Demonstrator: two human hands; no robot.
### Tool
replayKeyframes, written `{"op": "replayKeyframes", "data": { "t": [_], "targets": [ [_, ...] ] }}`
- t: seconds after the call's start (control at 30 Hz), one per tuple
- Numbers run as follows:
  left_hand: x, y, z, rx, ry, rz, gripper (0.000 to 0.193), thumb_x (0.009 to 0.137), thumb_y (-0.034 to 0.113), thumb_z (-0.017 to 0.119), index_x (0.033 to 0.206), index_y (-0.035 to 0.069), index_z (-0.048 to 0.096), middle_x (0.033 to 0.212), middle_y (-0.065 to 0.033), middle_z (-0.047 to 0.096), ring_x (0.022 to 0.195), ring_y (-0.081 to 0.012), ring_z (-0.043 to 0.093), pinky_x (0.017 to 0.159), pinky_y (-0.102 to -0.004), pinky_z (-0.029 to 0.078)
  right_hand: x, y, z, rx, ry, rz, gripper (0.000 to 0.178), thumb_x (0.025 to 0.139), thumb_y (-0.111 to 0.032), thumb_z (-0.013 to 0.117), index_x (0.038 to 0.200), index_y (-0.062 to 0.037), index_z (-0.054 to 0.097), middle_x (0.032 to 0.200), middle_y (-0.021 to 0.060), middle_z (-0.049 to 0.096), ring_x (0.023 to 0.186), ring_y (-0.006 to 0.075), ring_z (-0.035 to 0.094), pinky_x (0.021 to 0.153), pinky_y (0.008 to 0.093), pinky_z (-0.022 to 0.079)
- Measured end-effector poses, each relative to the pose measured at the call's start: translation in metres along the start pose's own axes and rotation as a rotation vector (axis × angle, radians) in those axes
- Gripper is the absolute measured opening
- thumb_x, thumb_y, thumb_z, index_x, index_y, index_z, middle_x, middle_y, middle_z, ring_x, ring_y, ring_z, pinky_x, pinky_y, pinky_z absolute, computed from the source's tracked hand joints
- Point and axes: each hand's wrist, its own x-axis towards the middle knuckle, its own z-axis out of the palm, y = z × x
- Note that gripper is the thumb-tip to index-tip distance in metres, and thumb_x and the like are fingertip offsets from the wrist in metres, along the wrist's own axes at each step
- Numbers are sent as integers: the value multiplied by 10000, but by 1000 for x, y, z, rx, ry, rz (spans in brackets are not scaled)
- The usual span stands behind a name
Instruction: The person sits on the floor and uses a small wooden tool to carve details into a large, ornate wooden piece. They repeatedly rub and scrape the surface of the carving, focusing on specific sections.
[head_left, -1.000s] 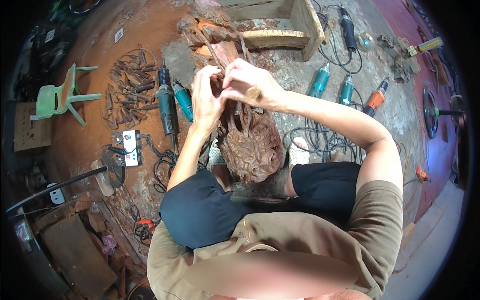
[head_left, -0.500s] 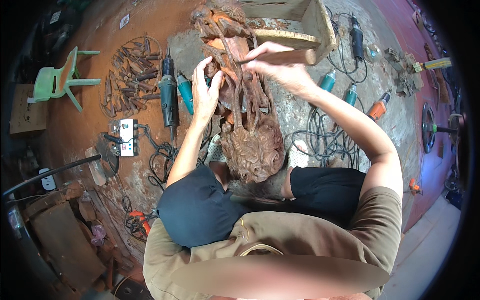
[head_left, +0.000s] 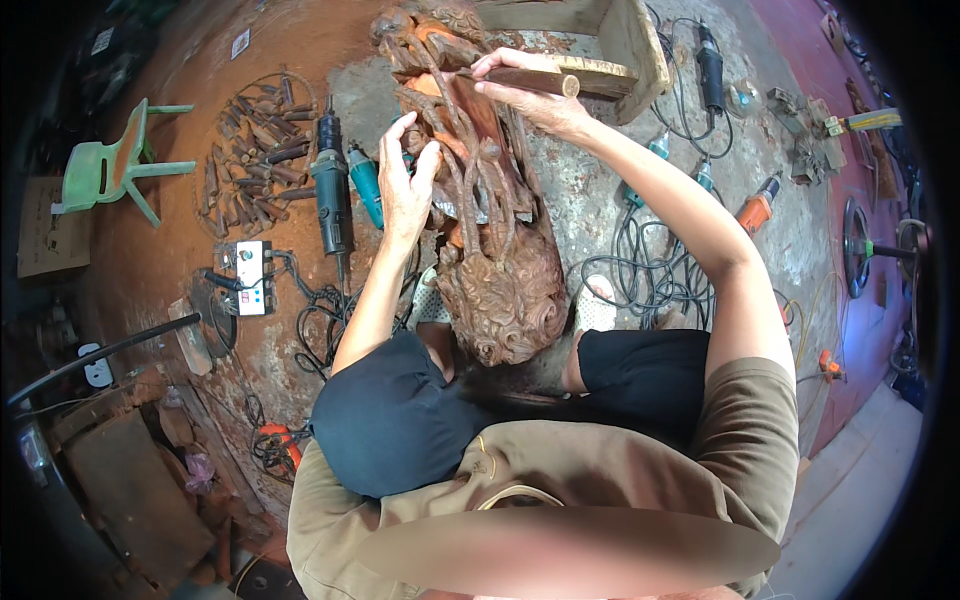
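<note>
A long brown wood carving point(head_left: 500, 295) lies on the floor between my feet, with curly relief at its near end and twisting stems along its middle. My left hand point(head_left: 406, 200) is at the carving's left side, thumb and fingers spread apart, holding nothing. Over the carving's far right part, my right hand point(head_left: 545, 108) is closed round the thick wooden handle of a carving chisel point(head_left: 548, 83). The handle's butt points right. The chisel's tip is too small to make out against the wood.
Green-bodied power grinders point(head_left: 332, 190) lie left of the carving, near a pile of wooden-handled tools point(head_left: 262, 160). A wooden box frame point(head_left: 645, 60) stands beyond. Tangled cables point(head_left: 640, 265) and an orange power tool point(head_left: 758, 208) lie right. A green chair point(head_left: 105, 165) stands far left.
My right hand has moved away from me along the carving with the chisel, and its arm has straightened somewhat. My left hand stays in nearly the same place.
</note>
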Motion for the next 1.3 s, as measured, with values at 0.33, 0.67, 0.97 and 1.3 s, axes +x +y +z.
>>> {"op": "replayKeyframes", "data": {
  "t": [0.33,0.67,0.97,1.3],
  "targets": [
    [-1,1,3,-11,-2,-72,471,910,189,637,1340,66,491,1299,-116,539,1150,-236,526,932,-325,419,-39,-2,-1,-54,-98,-41,165,901,-135,653,1036,-46,684,1079,95,705,1007,153,658,891,297,514],
    [-1,0,3,-17,-27,-85,472,927,208,623,1353,66,477,1320,-113,524,1150,-220,512,922,-326,415,1,22,-10,-148,40,-131,200,863,-136,670,1056,-98,700,1011,54,702,921,155,653,834,312,539],
    [-3,1,5,1,11,-42,452,940,174,604,1352,44,470,1338,-145,504,1195,-252,493,990,-346,389,-58,1,-17,-79,-198,150,169,879,-133,663,1024,-59,709,1033,73,719,959,142,666,849,296,540],
    [0,2,7,20,1,-13,443,947,148,588,1354,28,461,1335,-164,499,1224,-276,483,1046,-363,358,-13,27,-8,-95,36,45,145,917,-154,642,1010,-71,715,1038,55,722,975,141,654,856,306,532]
  ]
}}
